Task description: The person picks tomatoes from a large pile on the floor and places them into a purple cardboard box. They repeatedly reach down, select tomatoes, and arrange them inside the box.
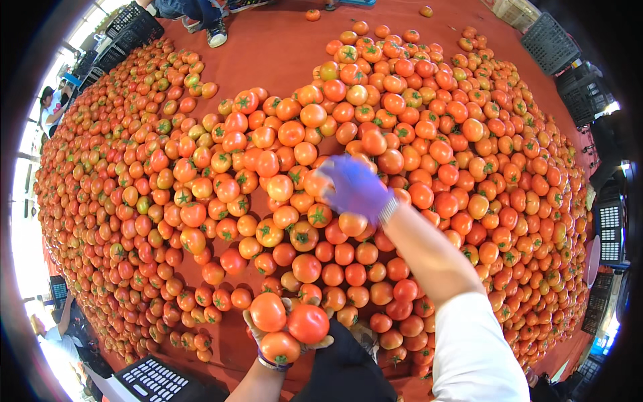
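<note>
My left hand (324, 342), in a dirty pale glove with a purple cuff, cradles several large red tomatoes (308, 323) low in the view. Over the middle of the spread of tomatoes (305, 236) reaches my right hand (351, 188), wearing a purple glove. It is blurred, with its fingertips at an orange-red tomato (315, 183); whether they grip it is unclear. Tomatoes in red, orange and greenish tones, some with green calyxes, surround both hands.
Red sheeting (251, 55) lies under the tomatoes. A black plastic crate (153, 379) stands at the lower left; more crates (550, 44) line the upper right and upper left. A person's shoe (217, 34) is at the top. Other people are at the left edge.
</note>
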